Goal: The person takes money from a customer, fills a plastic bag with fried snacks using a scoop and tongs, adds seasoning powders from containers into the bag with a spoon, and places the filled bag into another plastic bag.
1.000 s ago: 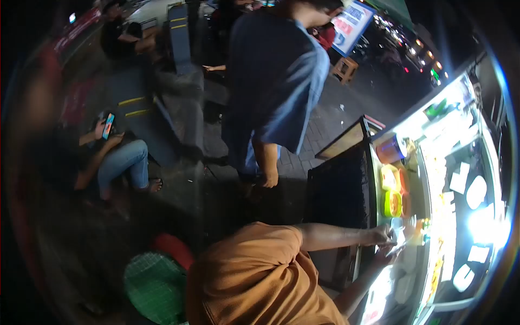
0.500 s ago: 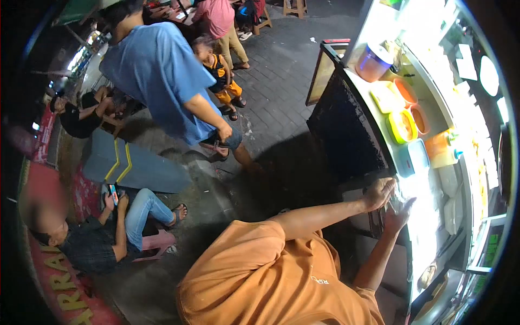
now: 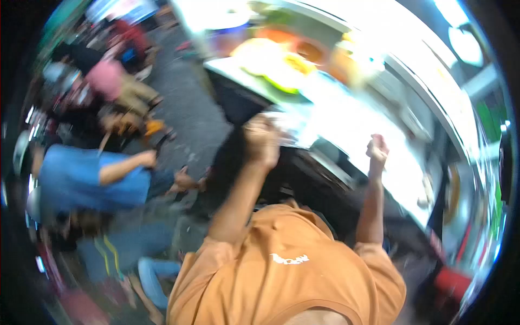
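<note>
The whole view is smeared by motion. My left hand (image 3: 262,141) is closed at the near edge of the stall counter, gripping what looks like a clear plastic bag (image 3: 292,129) that spreads to its right. Over the brightly lit counter (image 3: 352,135), my right hand (image 3: 378,150) is raised with its fingers curled in. Whatever may be in those fingers is too small or too blurred to make out. Beyond my left hand stands an open yellow-green container (image 3: 284,76). The hands are well apart.
Orange tubs (image 3: 310,51) and a blue-banded container (image 3: 227,38) stand at the counter's far end. A person in a blue shirt (image 3: 97,176) is on the left, with several people behind. A grey panel with yellow stripes (image 3: 127,249) stands lower left. A red object (image 3: 452,283) is at lower right.
My view has swung to the right, so the counter now lies in front of me. My hands, close together at the clear plastic before, have moved apart; the plastic stays by my left hand.
</note>
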Available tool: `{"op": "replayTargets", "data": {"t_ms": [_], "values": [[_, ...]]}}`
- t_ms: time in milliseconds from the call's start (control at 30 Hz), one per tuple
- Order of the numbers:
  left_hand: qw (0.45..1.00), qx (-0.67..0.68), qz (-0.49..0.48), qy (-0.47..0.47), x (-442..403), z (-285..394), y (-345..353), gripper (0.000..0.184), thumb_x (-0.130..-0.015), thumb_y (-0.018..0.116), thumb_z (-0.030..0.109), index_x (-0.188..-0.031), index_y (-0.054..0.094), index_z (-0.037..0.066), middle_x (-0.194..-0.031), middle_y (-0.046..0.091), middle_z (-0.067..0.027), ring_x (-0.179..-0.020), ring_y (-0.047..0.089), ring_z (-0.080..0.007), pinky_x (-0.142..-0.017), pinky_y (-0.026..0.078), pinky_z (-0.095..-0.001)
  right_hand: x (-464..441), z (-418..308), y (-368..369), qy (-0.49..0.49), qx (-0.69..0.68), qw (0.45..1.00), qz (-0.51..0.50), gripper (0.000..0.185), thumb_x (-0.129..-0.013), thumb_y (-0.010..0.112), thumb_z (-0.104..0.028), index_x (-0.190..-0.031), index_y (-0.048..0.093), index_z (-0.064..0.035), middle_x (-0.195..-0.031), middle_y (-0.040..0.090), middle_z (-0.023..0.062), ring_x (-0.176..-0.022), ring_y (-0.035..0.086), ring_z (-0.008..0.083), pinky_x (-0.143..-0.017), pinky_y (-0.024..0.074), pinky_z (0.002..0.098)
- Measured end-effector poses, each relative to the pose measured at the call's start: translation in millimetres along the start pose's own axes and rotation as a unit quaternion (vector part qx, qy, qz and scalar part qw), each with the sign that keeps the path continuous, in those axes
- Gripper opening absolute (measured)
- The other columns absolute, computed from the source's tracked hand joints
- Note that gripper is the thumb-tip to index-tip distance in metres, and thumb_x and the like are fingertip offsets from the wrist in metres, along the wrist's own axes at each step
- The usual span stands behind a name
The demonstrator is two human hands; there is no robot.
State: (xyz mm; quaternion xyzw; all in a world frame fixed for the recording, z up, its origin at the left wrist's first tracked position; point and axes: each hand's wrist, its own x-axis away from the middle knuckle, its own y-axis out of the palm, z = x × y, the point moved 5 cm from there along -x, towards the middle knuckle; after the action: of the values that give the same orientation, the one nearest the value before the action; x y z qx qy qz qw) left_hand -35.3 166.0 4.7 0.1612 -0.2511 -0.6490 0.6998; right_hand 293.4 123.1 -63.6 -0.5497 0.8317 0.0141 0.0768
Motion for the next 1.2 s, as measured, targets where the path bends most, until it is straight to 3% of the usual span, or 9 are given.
{"op": "replayTargets", "data": {"t_ms": [133,233,467,667,767,867,967,1133,1200], "values": [[0.99,-0.035,-0.047,0.131,-26,31,-8,0.006,-0.086,0.066,0.006,-0.091,0.063,0.005,-0.081,0.063,-0.0038,-0.068,0.061,-0.0108,-0.056,0.052,-0.0224,74,-38,24,0.247,0.078,0.914,-0.312,0.026,-0.094,0.055,-0.026,-0.095,0.066,-0.0026,-0.075,0.065,0.0061,-0.065,0.062,0.0117,-0.057,0.0507,0.0266],[0.987,-0.044,-0.049,0.146,-42,39,9,0.008,-0.087,0.067,0.008,-0.089,0.062,0.002,-0.079,0.063,-0.0037,-0.066,0.06,-0.01,-0.056,0.051,-0.0218,127,9,50,0.108,0.26,0.814,-0.509,0.025,-0.091,0.052,-0.02,-0.103,0.065,-0.0025,-0.094,0.068,0.0167,-0.091,0.065,0.0325,-0.081,0.0503,0.0418],[0.985,-0.055,-0.101,0.126,-55,35,56,0.008,-0.085,0.068,0.002,-0.09,0.062,0.004,-0.077,0.063,-0.0033,-0.061,0.058,-0.0094,-0.054,0.049,-0.0216,126,60,31,0.081,0.363,0.867,-0.332,0.038,-0.089,0.057,-0.025,-0.117,0.058,0.0013,-0.111,0.062,0.0238,-0.105,0.058,0.0394,-0.088,0.0475,0.046],[0.957,-0.21,-0.164,0.119,-57,36,94,0.008,-0.086,0.065,0.0,-0.089,0.059,0.004,-0.071,0.061,-0.0009,-0.059,0.056,-0.007,-0.054,0.045,-0.0203,82,-44,29,0.046,0.26,0.883,-0.388,0.037,-0.089,0.062,-0.033,-0.104,0.063,0.0016,-0.086,0.068,0.0209,-0.084,0.066,0.0367,-0.074,0.051,0.0438],[0.9,-0.312,-0.28,0.118,-50,15,132,0.006,-0.083,0.066,0.0,-0.083,0.062,0.003,-0.072,0.063,-0.0015,-0.063,0.057,-0.0058,-0.059,0.048,-0.0215,25,-150,24,-0.084,0.195,0.967,-0.143,0.038,-0.084,0.068,-0.038,-0.083,0.061,-0.0002,-0.067,0.063,0.0157,-0.06,0.062,0.0305,-0.057,0.0485,0.0369],[0.896,-0.251,-0.364,0.043,-45,7,174,0.01,-0.084,0.071,0.007,-0.083,0.063,0.002,-0.071,0.064,-0.0032,-0.059,0.058,-0.006,-0.053,0.047,-0.0202,-35,-183,63,-0.17,0.283,0.932,-0.149,0.036,-0.084,0.07,-0.037,-0.08,0.059,-0.0029,-0.061,0.06,0.0041,-0.055,0.058,0.0145,-0.053,0.0469,0.0293],[0.915,-0.128,-0.382,0.008,-79,27,191,0.015,-0.087,0.07,0.011,-0.081,0.061,0.001,-0.069,0.063,-0.0038,-0.054,0.056,-0.0065,-0.047,0.044,-0.0184,-76,-192,86,-0.058,0.012,0.961,-0.269,0.015,-0.091,0.063,-0.017,-0.083,0.065,-0.0045,-0.057,0.054,-0.0046,-0.052,0.051,0.0077,-0.05,0.0442,0.026],[0.736,-0.308,-0.346,0.495,-139,79,208,0.015,-0.071,0.067,-0.006,-0.074,0.059,0.006,-0.085,0.059,-0.0079,-0.066,0.059,-0.0142,-0.052,0.051,-0.0238,-160,-214,78,-0.257,0.301,0.918,-0.029,0.026,-0.068,0.066,-0.011,-0.055,0.045,-0.0021,-0.048,0.036,0.0096,-0.042,0.04,0.0121,-0.043,0.0323,0.0319],[0.667,-0.36,-0.392,0.521,-165,85,220,0.013,-0.069,0.066,-0.005,-0.073,0.062,0.007,-0.092,0.064,-0.009,-0.071,0.065,-0.0257,-0.063,0.055,-0.0336,-200,-220,85,-0.227,0.378,0.897,0.001,0.025,-0.068,0.068,-0.015,-0.061,0.047,-0.0031,-0.051,0.046,0.0094,-0.045,0.046,0.0204,-0.047,0.0369,0.0344]]}}
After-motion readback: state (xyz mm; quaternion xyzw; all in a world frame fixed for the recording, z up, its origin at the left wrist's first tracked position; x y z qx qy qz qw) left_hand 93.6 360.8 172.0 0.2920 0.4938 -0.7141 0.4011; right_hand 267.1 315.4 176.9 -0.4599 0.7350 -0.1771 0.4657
